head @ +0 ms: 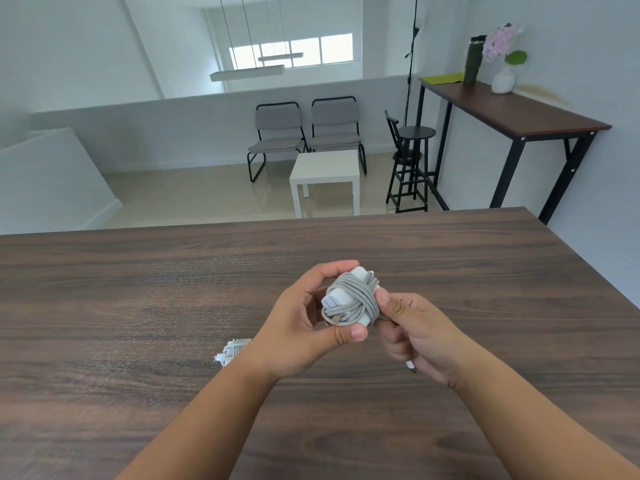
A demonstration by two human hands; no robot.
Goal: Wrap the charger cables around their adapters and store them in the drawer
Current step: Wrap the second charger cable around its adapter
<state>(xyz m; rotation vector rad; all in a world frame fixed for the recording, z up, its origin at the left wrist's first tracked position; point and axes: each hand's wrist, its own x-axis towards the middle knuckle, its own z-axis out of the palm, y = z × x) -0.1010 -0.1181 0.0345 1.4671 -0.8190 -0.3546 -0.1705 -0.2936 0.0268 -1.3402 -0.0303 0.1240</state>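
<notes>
Holding the white adapter [341, 299] above the dark wooden desk [138, 289], I keep it between the thumb and fingers of my left hand [304, 327]; the grey cable [360, 301] is wound around it in many crossed turns, and only a short tail remains free. My right hand [412, 327] is closed on that tail just beside the bundle; the white connector tip [410, 364] protrudes below the palm.

Risk one: the crossed turns sit loosely on a smooth body; if I release the tail untucked, I judge the outer loops will spring off. Risk two: pulling the last turn hard bends the cable sharply at the connector; strain there may damage it. Risk three: my left grip covers only two edges; a slip drops the bundle onto the desk and unwinds it.

A second wrapped charger [233, 350] lies on the desk, partly hidden behind my left wrist; a careless forearm sweep could push it. No drawer is visible; storage is not yet done.
</notes>
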